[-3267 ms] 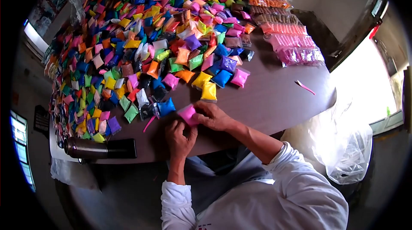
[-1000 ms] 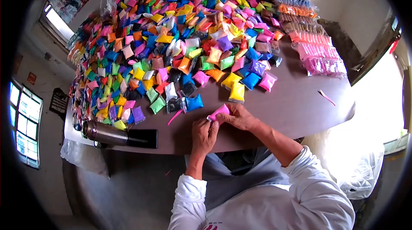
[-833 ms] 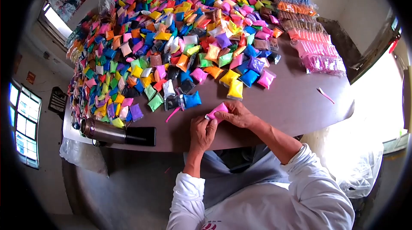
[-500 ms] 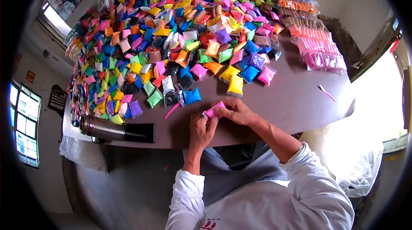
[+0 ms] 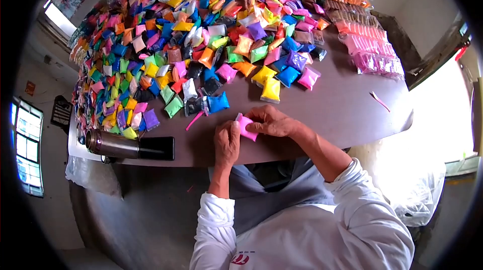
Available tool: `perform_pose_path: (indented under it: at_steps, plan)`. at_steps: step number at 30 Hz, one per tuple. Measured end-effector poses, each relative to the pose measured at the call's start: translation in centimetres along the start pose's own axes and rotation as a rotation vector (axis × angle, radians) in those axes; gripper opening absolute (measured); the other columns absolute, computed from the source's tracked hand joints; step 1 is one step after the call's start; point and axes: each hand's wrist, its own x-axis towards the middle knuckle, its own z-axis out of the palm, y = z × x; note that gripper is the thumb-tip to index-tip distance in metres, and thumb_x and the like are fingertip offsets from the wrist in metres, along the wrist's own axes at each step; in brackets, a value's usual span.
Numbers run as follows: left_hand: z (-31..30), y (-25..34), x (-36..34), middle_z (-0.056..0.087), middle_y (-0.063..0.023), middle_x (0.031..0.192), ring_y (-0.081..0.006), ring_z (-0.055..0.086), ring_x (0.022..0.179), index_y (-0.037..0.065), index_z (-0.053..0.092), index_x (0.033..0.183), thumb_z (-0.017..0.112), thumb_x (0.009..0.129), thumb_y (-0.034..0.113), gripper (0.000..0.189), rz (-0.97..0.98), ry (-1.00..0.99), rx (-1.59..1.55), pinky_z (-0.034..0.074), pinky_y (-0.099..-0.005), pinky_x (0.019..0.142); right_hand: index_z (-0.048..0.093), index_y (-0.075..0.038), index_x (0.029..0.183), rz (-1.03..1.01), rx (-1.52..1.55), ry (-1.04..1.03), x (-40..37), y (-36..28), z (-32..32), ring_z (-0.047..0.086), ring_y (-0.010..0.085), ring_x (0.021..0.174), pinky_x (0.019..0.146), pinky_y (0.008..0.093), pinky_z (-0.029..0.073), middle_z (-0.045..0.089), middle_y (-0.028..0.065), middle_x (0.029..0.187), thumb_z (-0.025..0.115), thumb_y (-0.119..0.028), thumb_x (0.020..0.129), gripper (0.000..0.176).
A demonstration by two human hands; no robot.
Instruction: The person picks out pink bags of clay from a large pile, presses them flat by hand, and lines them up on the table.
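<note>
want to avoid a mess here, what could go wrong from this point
The pink packet, between the left hand and right hand, might slip or split if squeezed hard. The metal flask is close to the near edge of the table, so a stray arm could knock it off. The yellow packet just beyond the right hand could get nudged.
</note>
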Motion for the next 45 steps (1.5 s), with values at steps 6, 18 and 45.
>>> perform_pose_path:
  at_steps: [6, 18, 45]
  plan:
    - [0.2, -0.4, -0.2, 0.060, -0.0186, 0.085, -0.0354, 0.055, 0.083, -0.002, 0.058, 0.086, 0.045, 0.095, 0.031, 0.037, 0.013, 0.020, -0.013, 0.043, -0.0424, 0.077, 0.060, -0.001, 0.107, -0.014, 0.230, 0.043, 0.1, 0.7, 0.2, 0.055, 0.0109, 0.076, 0.063, 0.0254, 0.046, 0.060, 0.0029, 0.085, 0.059, -0.028, 0.090, 0.031]
    - [-0.1, 0.2, -0.2, 0.061, -0.0204, 0.090, -0.0355, 0.055, 0.088, -0.001, 0.060, 0.090, 0.043, 0.095, 0.035, 0.040, -0.054, -0.004, 0.053, 0.044, -0.0427, 0.080, 0.060, -0.001, 0.102, 0.074, 0.069, -0.026, 0.2, -0.8, -0.5, 0.055, 0.0146, 0.075, 0.067, 0.0318, 0.046, 0.060, 0.0057, 0.083, 0.065, -0.032, 0.085, 0.036]
    - [0.2, 0.5, 0.2, 0.058, -0.0159, 0.076, -0.0347, 0.055, 0.071, 0.001, 0.056, 0.073, 0.044, 0.094, 0.027, 0.036, 0.091, -0.003, 0.116, 0.041, -0.0442, 0.067, 0.056, -0.004, 0.104, 0.025, 0.493, 0.400, 0.6, 0.8, 1.6, 0.051, 0.0061, 0.065, 0.053, 0.0202, 0.042, 0.056, -0.0010, 0.079, 0.063, -0.023, 0.088, 0.025]
